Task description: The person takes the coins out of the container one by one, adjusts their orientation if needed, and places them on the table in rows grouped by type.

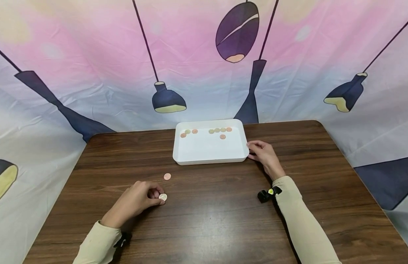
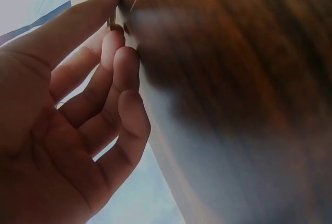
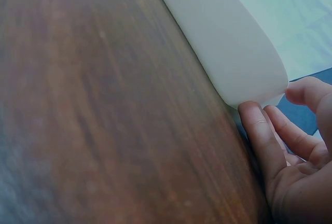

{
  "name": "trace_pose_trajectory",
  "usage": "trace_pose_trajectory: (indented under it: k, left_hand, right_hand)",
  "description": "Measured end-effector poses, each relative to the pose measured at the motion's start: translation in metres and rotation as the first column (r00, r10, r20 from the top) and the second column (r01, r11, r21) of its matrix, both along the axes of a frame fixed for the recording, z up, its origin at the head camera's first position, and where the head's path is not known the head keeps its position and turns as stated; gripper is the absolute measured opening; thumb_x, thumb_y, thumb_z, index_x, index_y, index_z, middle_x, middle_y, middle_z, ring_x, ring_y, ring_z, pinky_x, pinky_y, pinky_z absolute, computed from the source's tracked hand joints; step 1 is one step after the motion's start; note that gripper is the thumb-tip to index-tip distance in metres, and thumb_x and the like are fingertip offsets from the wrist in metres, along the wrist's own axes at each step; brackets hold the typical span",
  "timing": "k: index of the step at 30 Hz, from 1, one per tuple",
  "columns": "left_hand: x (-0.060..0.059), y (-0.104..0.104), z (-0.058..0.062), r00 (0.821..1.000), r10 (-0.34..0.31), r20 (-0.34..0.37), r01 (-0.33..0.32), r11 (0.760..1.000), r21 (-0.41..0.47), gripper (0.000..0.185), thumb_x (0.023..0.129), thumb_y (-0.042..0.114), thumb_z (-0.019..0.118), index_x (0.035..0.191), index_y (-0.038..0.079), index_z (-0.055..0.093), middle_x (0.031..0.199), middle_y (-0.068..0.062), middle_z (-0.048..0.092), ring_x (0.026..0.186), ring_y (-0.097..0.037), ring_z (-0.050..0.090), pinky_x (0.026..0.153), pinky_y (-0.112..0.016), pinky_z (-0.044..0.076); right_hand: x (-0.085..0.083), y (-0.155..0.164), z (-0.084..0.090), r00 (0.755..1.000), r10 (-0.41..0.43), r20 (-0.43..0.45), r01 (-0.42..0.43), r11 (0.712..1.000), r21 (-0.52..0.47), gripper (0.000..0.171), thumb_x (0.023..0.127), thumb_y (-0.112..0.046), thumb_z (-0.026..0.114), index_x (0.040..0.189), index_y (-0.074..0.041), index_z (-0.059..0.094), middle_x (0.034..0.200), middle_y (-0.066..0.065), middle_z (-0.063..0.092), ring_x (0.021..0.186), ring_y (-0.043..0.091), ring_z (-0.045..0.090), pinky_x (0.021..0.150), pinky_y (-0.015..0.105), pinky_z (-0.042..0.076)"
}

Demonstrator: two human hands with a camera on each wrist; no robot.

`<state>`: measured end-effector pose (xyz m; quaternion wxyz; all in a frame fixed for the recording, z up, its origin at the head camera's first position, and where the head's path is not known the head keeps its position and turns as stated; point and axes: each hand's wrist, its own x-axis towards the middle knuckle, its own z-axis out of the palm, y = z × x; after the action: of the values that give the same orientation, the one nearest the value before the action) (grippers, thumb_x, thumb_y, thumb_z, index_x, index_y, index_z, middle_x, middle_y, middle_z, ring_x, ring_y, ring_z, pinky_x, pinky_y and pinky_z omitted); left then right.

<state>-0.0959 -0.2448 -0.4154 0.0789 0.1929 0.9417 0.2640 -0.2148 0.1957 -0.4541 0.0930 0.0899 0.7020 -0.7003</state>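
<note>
My left hand (image 1: 156,194) rests on the brown table near its front, fingers curled, pinching a silvery coin (image 1: 162,197) at the fingertips. The left wrist view shows thumb and fingers (image 2: 115,32) meeting on the coin's thin edge. A copper coin (image 1: 167,176) lies alone on the wood just beyond that hand. A white tray (image 1: 207,160) stands at the table's far middle, with several copper and greenish coins (image 1: 217,130) along its back edge. My right hand (image 1: 255,150) lies beside the tray's right front corner (image 3: 254,86), its relaxed fingertips (image 3: 257,123) touching that corner.
The wooden table (image 1: 223,220) has bare wood in front and on both sides of the tray. A printed cloth backdrop (image 1: 197,73) with lamp shapes hangs close behind the table and down its sides. A small black clip (image 1: 264,194) sits on my right wrist.
</note>
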Motion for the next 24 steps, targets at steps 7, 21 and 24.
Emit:
trace_pose_trajectory:
  k: [7,21,24]
  left_hand:
    - [-0.0011,-0.0014,-0.0003,0.999,-0.036,0.031,0.034,0.998,0.049,0.014,0.082,0.017,0.092,0.087,0.018,0.079,0.073,0.017,0.067,0.067,0.004,0.06,0.06,-0.021,0.053]
    - [-0.0013,-0.0006,-0.0005,0.994,-0.068,0.086,0.059,0.993,0.1,0.014,0.082,0.009,0.091,0.092,0.01,0.081,0.073,0.014,0.068,0.067,0.004,0.059,0.06,-0.02,0.053]
    - [-0.0015,-0.0007,-0.0014,0.993,-0.084,0.087,0.075,0.992,0.106,0.014,0.083,0.006,0.089,0.093,0.009,0.08,0.074,0.014,0.067,0.068,0.003,0.058,0.061,-0.02,0.054]
  right_hand:
    - [-0.0013,-0.0002,0.0006,1.0,-0.011,0.017,0.01,1.0,0.029,0.041,0.108,-0.02,0.061,0.139,0.007,0.059,0.117,0.007,0.063,0.094,0.007,0.065,0.083,0.018,0.061]
    - [0.0001,-0.0006,0.0023,1.0,0.002,0.018,-0.002,1.0,0.017,0.046,0.108,-0.021,0.062,0.143,0.008,0.057,0.122,0.01,0.062,0.095,0.008,0.064,0.084,0.018,0.061]
    - [-0.0009,-0.0004,0.001,1.0,0.001,0.008,-0.001,1.0,0.016,0.045,0.108,-0.02,0.061,0.142,0.009,0.057,0.121,0.011,0.062,0.094,0.007,0.064,0.084,0.018,0.061]
